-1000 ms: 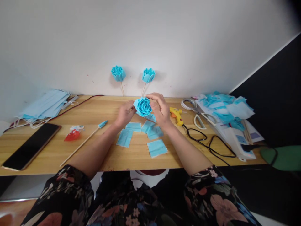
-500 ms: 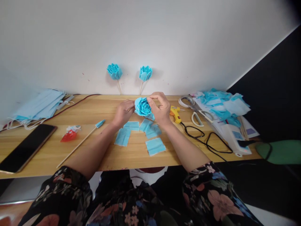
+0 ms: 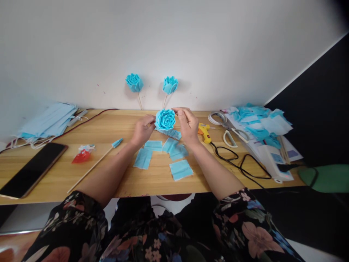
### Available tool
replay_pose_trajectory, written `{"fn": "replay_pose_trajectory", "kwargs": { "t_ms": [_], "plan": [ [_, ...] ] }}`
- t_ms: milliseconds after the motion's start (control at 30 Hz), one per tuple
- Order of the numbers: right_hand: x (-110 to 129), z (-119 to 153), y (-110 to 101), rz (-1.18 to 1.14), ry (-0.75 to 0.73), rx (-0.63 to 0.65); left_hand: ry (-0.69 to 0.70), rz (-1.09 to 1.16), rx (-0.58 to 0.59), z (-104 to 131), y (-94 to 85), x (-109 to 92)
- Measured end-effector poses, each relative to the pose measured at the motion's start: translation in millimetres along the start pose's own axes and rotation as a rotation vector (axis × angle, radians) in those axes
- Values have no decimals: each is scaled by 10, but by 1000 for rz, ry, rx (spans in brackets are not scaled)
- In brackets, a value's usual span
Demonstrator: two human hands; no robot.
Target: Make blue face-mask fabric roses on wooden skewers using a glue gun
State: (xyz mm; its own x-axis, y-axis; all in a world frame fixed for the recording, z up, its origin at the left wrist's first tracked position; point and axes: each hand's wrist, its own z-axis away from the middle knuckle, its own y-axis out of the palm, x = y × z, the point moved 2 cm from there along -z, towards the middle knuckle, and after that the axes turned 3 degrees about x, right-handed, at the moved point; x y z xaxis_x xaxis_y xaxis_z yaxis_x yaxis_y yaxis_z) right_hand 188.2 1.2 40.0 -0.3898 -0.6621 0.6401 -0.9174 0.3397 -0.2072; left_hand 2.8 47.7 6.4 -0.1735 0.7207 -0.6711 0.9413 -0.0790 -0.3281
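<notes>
A blue flower [image 3: 165, 119] made of soft, fabric-like petals is held above the middle of the table, its open top turned toward me. My left hand [image 3: 144, 129] is closed at the flower's left side; a bit of pale stick shows between its fingers, and the rest of the stem is hidden. On the other side my right hand [image 3: 188, 122] has thumb and fingers together at the edge of an outer petal. Under the hands lie several cut blue fabric pieces [image 3: 181, 170], some overlapping. A yellow glue gun [image 3: 205, 133] lies just right of my right hand.
Two finished blue flowers [image 3: 134, 83] on sticks lean near the wall. On the left are face masks [image 3: 51, 122], a phone [image 3: 32, 170], a red packet [image 3: 82, 154] and a blue-tipped stick [image 3: 94, 164]. Scissors [image 3: 231, 131], a black cord [image 3: 231, 158], a power strip [image 3: 274, 163] and blue scraps [image 3: 256, 118] sit right.
The flower has turned and risen slightly, so its top faces me more fully. My right hand has shifted from the petals' front to the outer right edge.
</notes>
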Motion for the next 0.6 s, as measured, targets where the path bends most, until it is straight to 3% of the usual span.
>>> {"fn": "replay_pose_trajectory", "kwargs": {
  "t_ms": [300,600],
  "plan": [
    [-2,-5,1,-6,-4,21,-3,-53,-48,17,-3,13],
    [1,-10,0,45,-45,27,16,-43,-17,24,21,20]
  ]
}}
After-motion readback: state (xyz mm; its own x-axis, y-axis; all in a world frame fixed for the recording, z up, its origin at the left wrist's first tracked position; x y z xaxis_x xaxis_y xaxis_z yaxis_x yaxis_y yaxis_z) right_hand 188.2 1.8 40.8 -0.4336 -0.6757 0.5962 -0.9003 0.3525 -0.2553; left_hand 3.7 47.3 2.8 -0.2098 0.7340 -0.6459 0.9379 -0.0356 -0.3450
